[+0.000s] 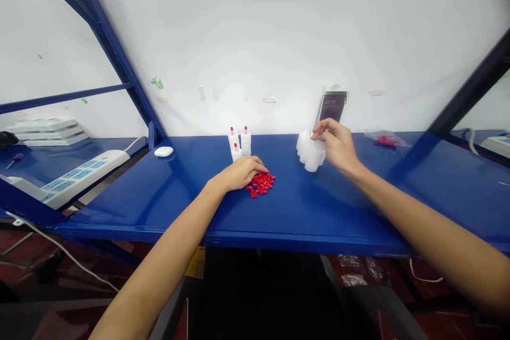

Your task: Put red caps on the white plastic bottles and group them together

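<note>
My left hand [239, 172] lies palm down on the blue shelf [303, 207], its fingertips in a small pile of several red caps [262, 183]. Just behind it stand three white bottles with red caps [239, 143]. My right hand [337, 143] reaches into a cluster of uncapped white bottles [308, 151] and closes its fingers on one of them. A phone [332, 107] leans upright against the white wall right behind that hand.
A small white oval case [163, 151] sits at the shelf's back left. A white power strip [83, 170] lies on the lower shelf to the left. A clear bag with red caps [385, 139] rests at the back right. Blue frame struts slant up on both sides.
</note>
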A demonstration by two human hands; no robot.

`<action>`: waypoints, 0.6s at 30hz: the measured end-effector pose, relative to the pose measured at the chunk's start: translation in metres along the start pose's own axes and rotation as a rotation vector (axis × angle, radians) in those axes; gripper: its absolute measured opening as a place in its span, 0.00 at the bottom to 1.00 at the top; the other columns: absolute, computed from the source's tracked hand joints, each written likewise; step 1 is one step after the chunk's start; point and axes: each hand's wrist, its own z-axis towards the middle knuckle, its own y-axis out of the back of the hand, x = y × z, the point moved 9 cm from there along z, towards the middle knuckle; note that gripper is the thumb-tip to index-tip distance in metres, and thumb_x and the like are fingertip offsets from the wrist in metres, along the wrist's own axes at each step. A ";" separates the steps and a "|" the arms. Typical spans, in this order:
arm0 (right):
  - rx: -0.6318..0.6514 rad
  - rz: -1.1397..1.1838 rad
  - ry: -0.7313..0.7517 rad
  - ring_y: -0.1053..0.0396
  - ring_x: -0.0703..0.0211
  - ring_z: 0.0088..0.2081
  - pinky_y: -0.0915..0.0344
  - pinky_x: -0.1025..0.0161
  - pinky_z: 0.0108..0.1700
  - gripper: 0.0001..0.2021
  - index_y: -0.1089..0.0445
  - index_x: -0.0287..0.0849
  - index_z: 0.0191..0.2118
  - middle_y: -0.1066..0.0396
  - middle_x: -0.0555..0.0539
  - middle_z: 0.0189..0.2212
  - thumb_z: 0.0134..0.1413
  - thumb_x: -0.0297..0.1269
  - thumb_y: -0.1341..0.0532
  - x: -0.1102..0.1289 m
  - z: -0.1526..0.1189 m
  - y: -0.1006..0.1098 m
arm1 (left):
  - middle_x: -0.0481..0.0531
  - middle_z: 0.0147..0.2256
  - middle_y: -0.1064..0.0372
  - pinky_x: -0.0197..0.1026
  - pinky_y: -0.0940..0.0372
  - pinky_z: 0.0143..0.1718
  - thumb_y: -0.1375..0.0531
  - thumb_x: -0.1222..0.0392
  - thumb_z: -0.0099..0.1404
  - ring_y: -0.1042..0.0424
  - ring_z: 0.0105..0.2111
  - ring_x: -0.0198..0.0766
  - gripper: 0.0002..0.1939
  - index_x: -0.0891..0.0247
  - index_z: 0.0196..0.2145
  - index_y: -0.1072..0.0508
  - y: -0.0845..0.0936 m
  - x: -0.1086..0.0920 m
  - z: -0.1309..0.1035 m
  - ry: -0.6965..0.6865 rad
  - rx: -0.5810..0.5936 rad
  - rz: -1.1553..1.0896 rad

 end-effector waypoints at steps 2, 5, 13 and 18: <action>0.000 0.022 -0.020 0.35 0.59 0.30 0.41 0.60 0.33 0.09 0.31 0.44 0.29 0.31 0.51 0.24 0.41 0.27 0.46 -0.002 0.000 0.000 | 0.58 0.47 0.24 0.47 0.30 0.51 0.48 0.69 0.70 0.24 0.46 0.43 0.18 0.60 0.48 0.20 0.000 0.001 0.000 0.005 0.005 0.003; 0.013 0.036 -0.047 0.35 0.59 0.30 0.41 0.60 0.33 0.09 0.31 0.43 0.29 0.31 0.50 0.24 0.41 0.27 0.46 -0.004 0.000 -0.001 | 0.58 0.47 0.24 0.45 0.31 0.51 0.48 0.67 0.71 0.25 0.46 0.42 0.17 0.62 0.48 0.21 0.000 0.001 0.000 0.010 0.013 0.016; 0.020 0.048 -0.027 0.36 0.59 0.30 0.41 0.60 0.34 0.08 0.31 0.43 0.29 0.31 0.50 0.25 0.42 0.27 0.45 -0.004 0.000 -0.003 | 0.57 0.43 0.23 0.44 0.31 0.48 0.46 0.65 0.71 0.24 0.44 0.42 0.13 0.63 0.44 0.21 0.001 0.006 0.001 0.067 -0.009 0.035; 0.068 0.012 -0.032 0.35 0.59 0.30 0.41 0.61 0.32 0.08 0.31 0.43 0.30 0.31 0.50 0.25 0.42 0.28 0.44 -0.006 -0.005 -0.010 | 0.57 0.42 0.23 0.45 0.30 0.47 0.46 0.64 0.71 0.24 0.43 0.43 0.12 0.65 0.44 0.22 0.014 0.004 -0.001 0.095 -0.125 0.105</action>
